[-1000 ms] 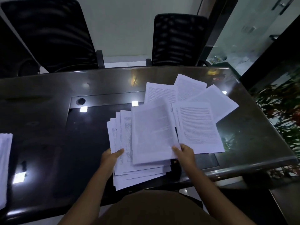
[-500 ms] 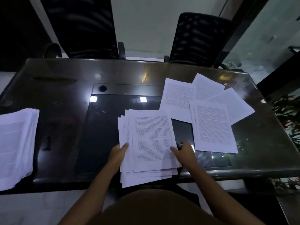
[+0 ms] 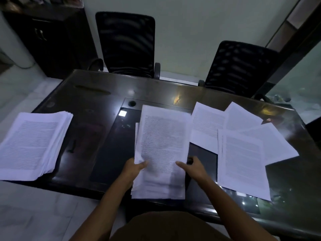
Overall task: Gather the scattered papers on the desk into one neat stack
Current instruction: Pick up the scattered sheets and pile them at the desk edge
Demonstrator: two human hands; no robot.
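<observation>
A bundle of printed white papers (image 3: 163, 141) is lifted off the dark desk (image 3: 97, 94), its far end raised. My left hand (image 3: 134, 168) grips its left edge, thumb on top. My right hand (image 3: 192, 166) grips its right edge, thumb on the top sheet. Several loose printed sheets (image 3: 241, 153) lie scattered and overlapping on the desk to the right. A thick stack of papers (image 3: 33, 143) sits at the desk's left end, hanging over the edge.
Two black mesh office chairs (image 3: 128, 42) (image 3: 238, 66) stand behind the desk. A dark cabinet (image 3: 46, 37) is at the back left. A glass wall runs along the right. The desk has a round cable hole (image 3: 132, 102) near its middle.
The fanned pile in front of me has been squared together and lifted off the desk by both hands. The view has swung left, showing the whole left stack.
</observation>
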